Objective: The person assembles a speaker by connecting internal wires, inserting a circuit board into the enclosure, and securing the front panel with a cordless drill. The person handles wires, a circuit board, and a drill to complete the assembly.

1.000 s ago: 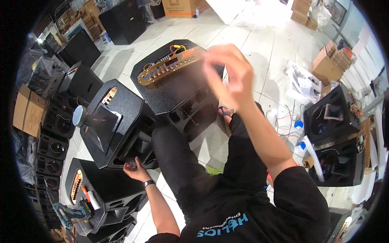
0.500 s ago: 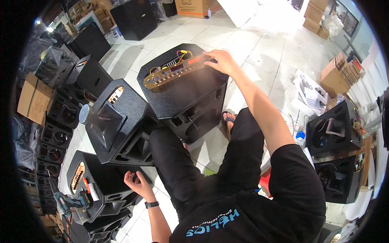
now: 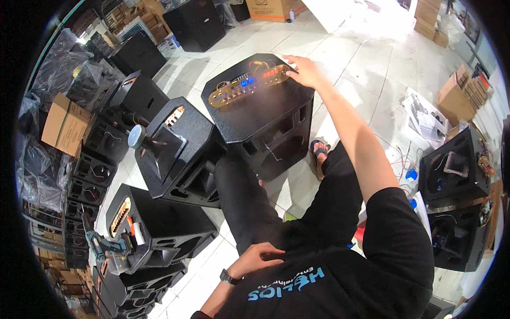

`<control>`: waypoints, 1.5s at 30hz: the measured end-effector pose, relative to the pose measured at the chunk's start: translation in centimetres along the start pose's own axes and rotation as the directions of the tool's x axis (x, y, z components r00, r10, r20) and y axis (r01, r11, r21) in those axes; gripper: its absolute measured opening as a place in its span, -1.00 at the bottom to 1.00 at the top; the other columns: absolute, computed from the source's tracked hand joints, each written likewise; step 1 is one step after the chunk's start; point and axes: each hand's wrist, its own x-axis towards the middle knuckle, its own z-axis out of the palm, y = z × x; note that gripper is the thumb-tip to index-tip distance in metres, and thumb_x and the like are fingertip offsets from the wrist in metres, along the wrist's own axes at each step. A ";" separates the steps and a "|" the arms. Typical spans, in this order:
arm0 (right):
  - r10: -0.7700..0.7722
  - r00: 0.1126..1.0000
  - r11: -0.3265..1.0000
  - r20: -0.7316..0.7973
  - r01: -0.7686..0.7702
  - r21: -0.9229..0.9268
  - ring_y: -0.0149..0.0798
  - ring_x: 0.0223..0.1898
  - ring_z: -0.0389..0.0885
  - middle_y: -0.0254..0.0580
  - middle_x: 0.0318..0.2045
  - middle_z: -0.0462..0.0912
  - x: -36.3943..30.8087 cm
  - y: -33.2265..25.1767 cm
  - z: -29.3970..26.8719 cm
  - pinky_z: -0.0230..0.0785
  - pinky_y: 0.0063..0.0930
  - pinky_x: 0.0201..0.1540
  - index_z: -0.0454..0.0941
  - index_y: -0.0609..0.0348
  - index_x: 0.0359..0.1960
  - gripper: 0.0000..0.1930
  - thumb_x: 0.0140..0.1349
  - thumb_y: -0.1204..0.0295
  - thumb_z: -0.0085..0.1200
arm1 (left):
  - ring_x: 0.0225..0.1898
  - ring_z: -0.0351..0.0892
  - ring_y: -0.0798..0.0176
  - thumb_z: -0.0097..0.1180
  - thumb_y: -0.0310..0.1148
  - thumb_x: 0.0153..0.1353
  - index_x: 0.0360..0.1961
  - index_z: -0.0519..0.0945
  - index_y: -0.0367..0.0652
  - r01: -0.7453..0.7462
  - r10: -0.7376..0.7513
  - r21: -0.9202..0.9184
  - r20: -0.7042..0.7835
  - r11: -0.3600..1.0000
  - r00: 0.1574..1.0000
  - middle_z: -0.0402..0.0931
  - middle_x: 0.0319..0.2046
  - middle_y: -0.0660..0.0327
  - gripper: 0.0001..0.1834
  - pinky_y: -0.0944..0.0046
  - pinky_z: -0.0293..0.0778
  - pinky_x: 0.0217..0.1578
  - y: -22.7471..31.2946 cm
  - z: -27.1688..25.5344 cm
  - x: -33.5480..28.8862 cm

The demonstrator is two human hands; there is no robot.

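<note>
A black speaker cabinet (image 3: 260, 119) stands in front of my knees. On its top is a gold control panel (image 3: 228, 100) with a row of knobs and lit blue and red displays. Coloured wires (image 3: 259, 66) show behind the panel's far edge. My right hand (image 3: 305, 73) pinches the panel's right end, thumb on the near side and fingers beyond it. My left hand (image 3: 260, 259), a watch at its wrist, is in front of my lap with fingers loosely apart and nothing in it.
Left stands another speaker cabinet (image 3: 204, 143) with a horn (image 3: 159, 146) lying on top. A cordless drill (image 3: 103, 247) and a screwdriver (image 3: 131, 226) are by a nearer cabinet (image 3: 159, 218). Open cabinets (image 3: 451, 170), cables and cardboard boxes (image 3: 459, 101) are at the right.
My left hand has moved right, from beside the left cabinets to my lap. The panel's displays now show more plainly, with my right hand still at its end. The whole view has shifted.
</note>
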 end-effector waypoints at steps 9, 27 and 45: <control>0.022 0.971 1.000 0.237 -0.021 -0.005 -0.09 -0.10 0.74 -0.03 0.02 0.75 -5.2 -1.6 -8.2 0.61 -0.23 0.03 0.60 0.01 0.27 -0.47 0.24 0.28 0.36 | -0.45 0.61 0.41 0.45 -0.33 0.23 -0.37 0.77 -0.24 -0.074 0.076 0.017 -0.296 0.997 0.952 0.67 -0.46 0.22 -0.82 0.34 0.48 -0.40 -3.1 3.7 0.1; -0.138 0.872 0.988 0.469 0.157 -0.001 -0.23 -0.24 0.74 -0.12 -0.23 0.79 -14.5 -13.8 -12.9 0.61 -0.29 -0.08 0.70 0.15 0.08 -0.62 0.27 0.27 0.33 | -0.45 0.69 0.12 0.37 -0.51 0.06 -0.26 0.79 -0.16 -0.180 0.447 0.672 -0.247 0.718 0.860 0.63 -0.47 0.20 -0.82 0.17 0.58 -0.45 -3.4 1.9 -2.1; 0.444 0.633 0.620 0.635 -0.728 0.292 -0.10 0.00 0.69 0.12 0.17 0.62 -14.8 -7.2 2.2 0.60 -0.13 0.03 0.19 0.36 0.48 0.00 0.27 -0.16 0.33 | -0.41 0.71 0.16 0.49 -0.50 0.00 -0.35 0.78 -0.16 -0.314 0.367 0.231 -0.241 0.921 0.898 0.67 -0.44 0.19 -0.84 0.20 0.56 -0.38 -3.9 4.9 -0.5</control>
